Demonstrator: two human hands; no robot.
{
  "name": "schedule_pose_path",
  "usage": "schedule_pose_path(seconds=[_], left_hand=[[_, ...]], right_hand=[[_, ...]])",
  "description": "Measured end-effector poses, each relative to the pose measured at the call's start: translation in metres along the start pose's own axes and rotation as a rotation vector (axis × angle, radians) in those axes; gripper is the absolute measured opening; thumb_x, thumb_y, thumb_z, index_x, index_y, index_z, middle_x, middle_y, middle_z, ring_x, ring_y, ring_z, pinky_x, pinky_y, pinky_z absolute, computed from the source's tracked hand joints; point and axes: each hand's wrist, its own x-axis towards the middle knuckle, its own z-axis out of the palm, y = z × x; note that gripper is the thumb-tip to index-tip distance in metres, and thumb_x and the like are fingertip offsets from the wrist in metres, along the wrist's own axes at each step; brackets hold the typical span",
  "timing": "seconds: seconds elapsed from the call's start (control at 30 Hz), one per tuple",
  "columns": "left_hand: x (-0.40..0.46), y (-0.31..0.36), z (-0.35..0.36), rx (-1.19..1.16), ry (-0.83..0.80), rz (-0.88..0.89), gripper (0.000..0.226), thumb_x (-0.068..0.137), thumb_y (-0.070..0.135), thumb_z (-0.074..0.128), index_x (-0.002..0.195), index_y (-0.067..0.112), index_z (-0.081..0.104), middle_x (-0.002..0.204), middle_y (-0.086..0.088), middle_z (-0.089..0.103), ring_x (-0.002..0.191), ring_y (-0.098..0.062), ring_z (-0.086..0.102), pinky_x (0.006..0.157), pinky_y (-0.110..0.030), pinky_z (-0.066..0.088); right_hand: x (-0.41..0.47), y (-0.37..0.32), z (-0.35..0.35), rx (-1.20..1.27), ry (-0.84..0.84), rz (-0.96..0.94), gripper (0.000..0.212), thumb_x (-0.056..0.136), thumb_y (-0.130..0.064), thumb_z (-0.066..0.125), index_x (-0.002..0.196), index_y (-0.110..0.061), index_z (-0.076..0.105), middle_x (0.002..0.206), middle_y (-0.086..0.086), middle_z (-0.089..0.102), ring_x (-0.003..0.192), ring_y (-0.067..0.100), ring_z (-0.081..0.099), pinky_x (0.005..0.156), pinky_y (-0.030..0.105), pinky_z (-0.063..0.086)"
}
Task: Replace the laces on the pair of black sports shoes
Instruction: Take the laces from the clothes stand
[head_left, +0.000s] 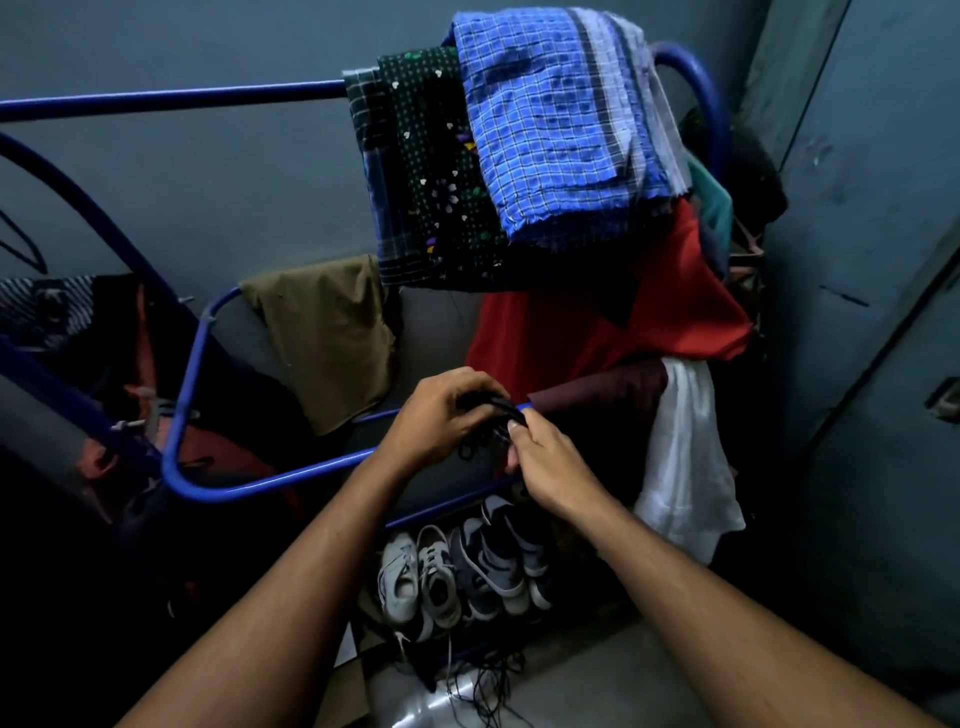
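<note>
A bundle of black laces (491, 428) hangs between my two hands, above a rail of the blue rack. My left hand (441, 415) grips the top of the bundle with curled fingers. My right hand (550, 467) pinches the laces from the right side with thumb and fingers. Below the hands, on the floor under the rack, stand a pair of grey sneakers (421, 579) and a pair of dark sneakers with white soles (506, 551). More thin black laces (483, 680) lie loose on the floor in front of the shoes.
A blue metal clothes rack (270, 480) fills the middle, draped with a blue checked cloth (550, 119), a red cloth (649, 322), an olive cloth (327, 332) and a white cloth (680, 457). Grey walls close in behind and on the right.
</note>
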Motion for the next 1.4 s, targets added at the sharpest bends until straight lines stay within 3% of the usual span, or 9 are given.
schedule_pose_path(seconds=[0.17, 0.3, 0.4, 0.57, 0.77, 0.97, 1.07, 1.2, 1.4], left_hand=[[0.004, 0.025, -0.014, -0.092, -0.014, 0.008, 0.023, 0.091, 0.018, 0.077, 0.114, 0.022, 0.075, 0.104, 0.007, 0.072, 0.099, -0.012, 0.069, 0.089, -0.042, 0.054], [0.015, 0.067, -0.016, -0.184, -0.059, 0.035, 0.022, 0.09, 0.019, 0.079, 0.112, 0.024, 0.074, 0.097, 0.008, 0.074, 0.085, -0.006, 0.069, 0.078, -0.029, 0.055], [0.026, 0.099, -0.009, -0.196, -0.112, 0.068, 0.027, 0.087, 0.019, 0.082, 0.112, 0.025, 0.074, 0.095, 0.009, 0.073, 0.084, 0.006, 0.064, 0.078, -0.021, 0.051], [0.036, 0.148, 0.026, -0.519, -0.377, -0.032, 0.034, 0.09, 0.002, 0.076, 0.12, 0.015, 0.068, 0.095, -0.001, 0.074, 0.085, -0.007, 0.068, 0.079, -0.024, 0.055], [0.03, 0.217, 0.116, -0.688, -0.542, -0.048, 0.033, 0.089, -0.001, 0.075, 0.118, 0.015, 0.069, 0.096, -0.014, 0.072, 0.085, -0.026, 0.071, 0.083, -0.042, 0.059], [-0.016, 0.322, 0.21, -0.79, -0.678, -0.062, 0.027, 0.089, -0.001, 0.074, 0.107, 0.018, 0.071, 0.092, -0.01, 0.066, 0.079, -0.026, 0.064, 0.069, -0.036, 0.052], [-0.049, 0.375, 0.252, -0.797, -0.744, -0.065, 0.025, 0.09, -0.002, 0.073, 0.1, 0.021, 0.071, 0.088, -0.008, 0.067, 0.065, -0.023, 0.067, 0.066, -0.035, 0.055], [-0.104, 0.447, 0.31, -0.706, -0.837, -0.003, 0.023, 0.09, 0.001, 0.075, 0.103, 0.02, 0.07, 0.09, -0.007, 0.069, 0.075, -0.021, 0.069, 0.076, -0.038, 0.057], [-0.201, 0.519, 0.391, -0.587, -0.954, 0.023, 0.031, 0.087, 0.021, 0.083, 0.114, 0.017, 0.069, 0.101, -0.008, 0.072, 0.091, -0.02, 0.072, 0.079, -0.04, 0.061]], right_hand=[[-0.013, -0.007, -0.024, 0.117, -0.01, -0.05, 0.025, 0.105, -0.026, 0.042, 0.095, -0.011, 0.06, 0.082, 0.001, 0.068, 0.081, 0.015, 0.063, 0.086, 0.037, 0.049], [-0.029, -0.001, -0.045, 0.287, -0.001, -0.051, 0.026, 0.106, -0.03, 0.045, 0.12, -0.029, 0.067, 0.11, -0.005, 0.073, 0.108, 0.011, 0.066, 0.101, 0.037, 0.05], [-0.043, 0.012, -0.065, 0.409, -0.006, -0.016, 0.027, 0.104, -0.034, 0.046, 0.11, -0.045, 0.07, 0.111, -0.008, 0.075, 0.11, 0.012, 0.068, 0.103, 0.045, 0.051], [-0.086, 0.041, -0.109, 0.536, 0.073, 0.032, 0.025, 0.107, -0.025, 0.046, 0.121, -0.027, 0.067, 0.107, -0.004, 0.076, 0.103, 0.007, 0.07, 0.088, 0.022, 0.055], [-0.164, 0.1, -0.158, 0.696, 0.245, 0.088, 0.025, 0.096, -0.02, 0.057, 0.114, -0.03, 0.071, 0.112, 0.006, 0.075, 0.101, 0.025, 0.071, 0.096, 0.05, 0.052], [-0.282, 0.153, -0.205, 0.787, 0.359, 0.099, 0.022, 0.085, -0.02, 0.065, 0.104, -0.011, 0.069, 0.105, 0.007, 0.071, 0.103, 0.022, 0.065, 0.093, 0.036, 0.049], [-0.346, 0.178, -0.223, 0.754, 0.446, 0.141, 0.046, 0.081, -0.024, 0.074, 0.112, 0.007, 0.061, 0.105, 0.011, 0.068, 0.101, 0.024, 0.065, 0.091, 0.037, 0.049], [-0.442, 0.211, -0.243, 0.71, 0.568, 0.233, 0.018, 0.093, -0.01, 0.069, 0.108, -0.002, 0.065, 0.084, 0.01, 0.073, 0.072, 0.016, 0.071, 0.063, 0.023, 0.055], [-0.571, 0.275, -0.24, 0.791, 0.711, 0.412, 0.011, 0.098, -0.011, 0.061, 0.109, -0.012, 0.065, 0.083, 0.007, 0.068, 0.074, 0.025, 0.072, 0.069, 0.035, 0.055]])
